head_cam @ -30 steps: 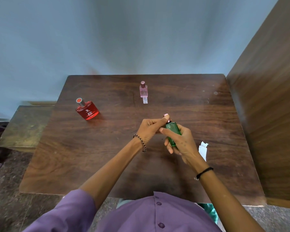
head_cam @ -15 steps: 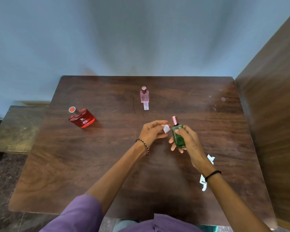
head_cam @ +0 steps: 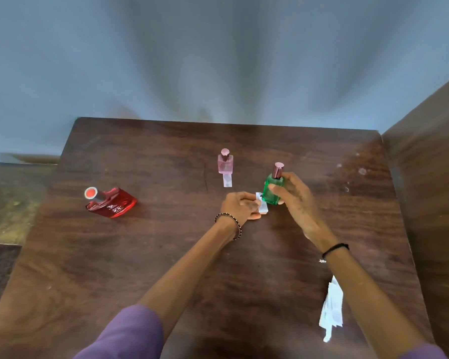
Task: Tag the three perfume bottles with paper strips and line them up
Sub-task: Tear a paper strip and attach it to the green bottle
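Our right hand (head_cam: 293,195) grips the green glass perfume bottle (head_cam: 271,191) beside the tagged pink glass bottle (head_cam: 225,164); our left hand (head_cam: 240,206) pinches a white paper strip (head_cam: 262,206), apparently at its base. Releasing early risks the strip slipping free.

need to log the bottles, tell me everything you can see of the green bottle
The green bottle is a small clear-green bottle, apparently glass, with flat sides and a metallic pink cylindrical cap, which is on. It stands roughly upright, tilted slightly, near the middle of the table, in front and to the right of the pink bottle. The right hand grips its body from the right. The left hand holds a white paper strip at its lower left edge. Whether its base touches the table cannot be told.
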Tool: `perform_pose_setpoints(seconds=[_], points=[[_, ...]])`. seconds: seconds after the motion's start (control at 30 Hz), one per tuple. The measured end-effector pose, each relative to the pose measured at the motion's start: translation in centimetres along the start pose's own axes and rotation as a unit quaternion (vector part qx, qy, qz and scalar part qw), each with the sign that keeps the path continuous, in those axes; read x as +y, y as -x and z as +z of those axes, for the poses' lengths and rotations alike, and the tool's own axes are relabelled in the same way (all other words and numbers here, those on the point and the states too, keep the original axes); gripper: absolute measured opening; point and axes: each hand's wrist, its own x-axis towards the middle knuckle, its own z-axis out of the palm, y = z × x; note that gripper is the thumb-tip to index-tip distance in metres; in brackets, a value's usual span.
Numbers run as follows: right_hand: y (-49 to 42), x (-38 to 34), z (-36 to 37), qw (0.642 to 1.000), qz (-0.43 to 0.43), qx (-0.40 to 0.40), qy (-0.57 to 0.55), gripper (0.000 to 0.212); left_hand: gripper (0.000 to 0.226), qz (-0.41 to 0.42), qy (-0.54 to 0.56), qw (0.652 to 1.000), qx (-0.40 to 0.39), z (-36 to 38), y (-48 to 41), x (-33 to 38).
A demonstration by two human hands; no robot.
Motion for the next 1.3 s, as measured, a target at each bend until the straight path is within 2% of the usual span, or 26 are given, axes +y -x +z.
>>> perform_pose_setpoints(seconds=[0.27, 0.7, 1.13, 1.3], points=[[-4.6, -1.4, -1.3, 0.997, -0.039, -0.049, 0.047, 0.031, 0.016, 0.015, 0.004, 0.998, 0.057, 1.8, -2.5, 1.6], [-7.6, -1.4, -2.2, 0.982, -0.052, -0.108, 0.146, 0.027, 0.031, 0.11, -0.178, 0.974, 0.085, 2.5, -5.3, 2.4], [-8.6, -0.7, -1.9, 0.977, -0.068, -0.115, 0.169, 0.027, 0.037, 0.1, -0.238, 0.961, 0.095, 2.4, -6.5, 3.3], [-8.5, -0.5, -1.7, 0.978, -0.061, -0.113, 0.163, 0.032, 0.029, 0.096, -0.226, 0.966, 0.083, 2.2, -6.1, 3.7]])
